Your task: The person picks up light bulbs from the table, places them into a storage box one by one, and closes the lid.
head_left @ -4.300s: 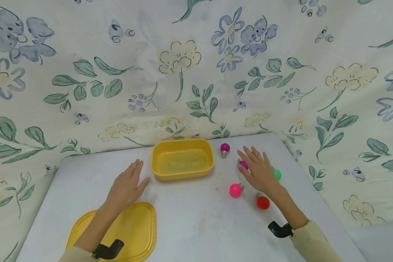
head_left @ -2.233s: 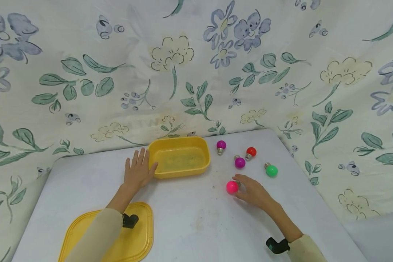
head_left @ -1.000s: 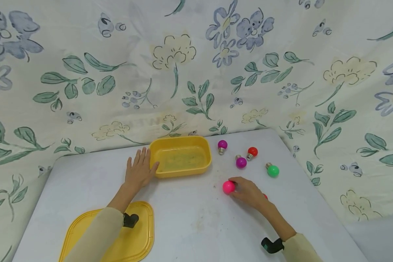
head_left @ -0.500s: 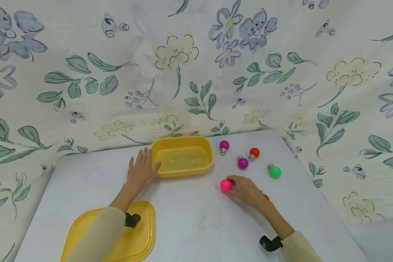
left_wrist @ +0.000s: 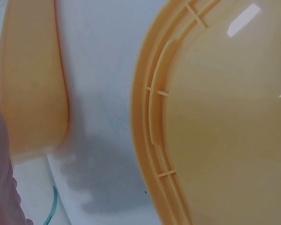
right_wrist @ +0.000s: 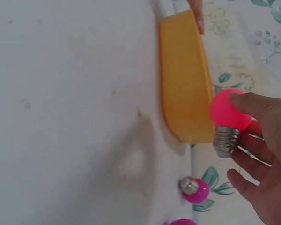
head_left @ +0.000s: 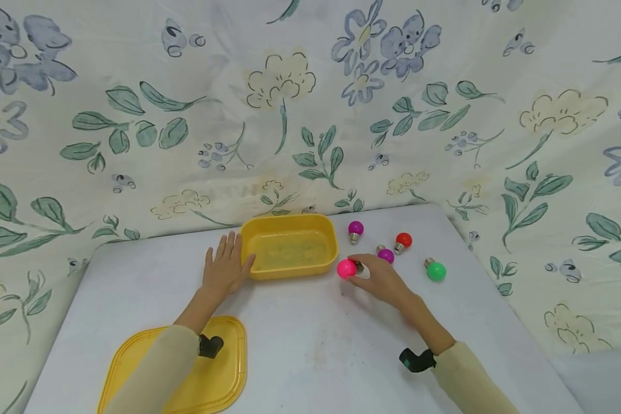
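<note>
My right hand [head_left: 383,279] pinches a pink light bulb [head_left: 347,269] between thumb and fingers, beside the right end of a yellow plastic tub [head_left: 290,270]. In the right wrist view the bulb [right_wrist: 228,110] is held up over the table, its silver screw base [right_wrist: 226,140] showing below the thumb. My left hand [head_left: 222,270] rests against the tub's left end, fingers straight and thumb at the rim. Near the right hand lie a purple bulb [head_left: 386,256], another purple bulb [head_left: 356,229], a red bulb [head_left: 403,240] and a green bulb [head_left: 436,271].
A yellow lid [head_left: 222,368] lies on the white table [head_left: 310,345] at the front left, partly under the left forearm. A flowered cloth [head_left: 290,144] hangs behind the table and along its right side.
My right hand has taken hold of the pink bulb, lifted it and moved it left toward the tub. The left hand moved to the tub's end, then stayed. A second red bulb is now hidden.
</note>
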The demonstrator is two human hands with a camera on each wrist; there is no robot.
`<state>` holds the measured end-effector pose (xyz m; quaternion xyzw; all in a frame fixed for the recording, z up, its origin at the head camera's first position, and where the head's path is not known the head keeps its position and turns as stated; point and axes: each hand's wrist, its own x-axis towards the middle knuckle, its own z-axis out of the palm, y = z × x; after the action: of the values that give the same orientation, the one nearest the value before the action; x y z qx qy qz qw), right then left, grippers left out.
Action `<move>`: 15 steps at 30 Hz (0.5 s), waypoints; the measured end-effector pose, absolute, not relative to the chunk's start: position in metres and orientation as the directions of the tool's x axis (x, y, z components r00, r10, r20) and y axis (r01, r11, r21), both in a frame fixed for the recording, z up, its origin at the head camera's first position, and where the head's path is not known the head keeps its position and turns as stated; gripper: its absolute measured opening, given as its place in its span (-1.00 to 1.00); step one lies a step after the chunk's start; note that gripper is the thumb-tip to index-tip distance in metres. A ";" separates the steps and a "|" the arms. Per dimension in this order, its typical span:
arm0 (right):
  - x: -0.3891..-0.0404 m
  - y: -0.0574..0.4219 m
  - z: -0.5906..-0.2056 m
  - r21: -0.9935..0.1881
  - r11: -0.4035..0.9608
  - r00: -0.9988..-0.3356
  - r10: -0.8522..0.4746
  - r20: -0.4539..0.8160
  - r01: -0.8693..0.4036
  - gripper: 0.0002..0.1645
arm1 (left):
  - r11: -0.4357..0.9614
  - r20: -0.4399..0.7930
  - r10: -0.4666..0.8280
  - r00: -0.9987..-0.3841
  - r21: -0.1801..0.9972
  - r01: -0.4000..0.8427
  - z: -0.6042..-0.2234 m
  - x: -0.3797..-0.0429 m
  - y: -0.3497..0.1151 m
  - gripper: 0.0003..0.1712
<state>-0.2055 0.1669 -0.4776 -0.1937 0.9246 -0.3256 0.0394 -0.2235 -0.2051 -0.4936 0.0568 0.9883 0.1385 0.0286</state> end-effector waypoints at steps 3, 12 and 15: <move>-0.214 0.161 -0.472 -0.607 0.710 -0.919 -0.383 0.094 -0.358 -0.37 | 0.956 -0.041 0.115 -0.993 0.277 0.099 -0.493 -0.223 -0.204 -0.12; -0.236 0.131 -0.459 -0.595 0.691 -0.896 -0.427 0.122 -0.411 -0.37 | 0.954 -0.063 0.100 -0.993 0.290 0.078 -0.490 -0.222 -0.204 -0.13; -0.244 0.117 -0.457 -0.596 0.677 -0.881 -0.458 0.118 -0.432 -0.37 | 0.956 -0.062 0.098 -0.993 0.283 0.077 -0.491 -0.222 -0.204 -0.13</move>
<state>-0.2435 0.1173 -0.4570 -0.2431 0.9154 -0.3200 0.0204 -0.2216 -0.2036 -0.4905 0.0443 0.9882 0.1415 0.0376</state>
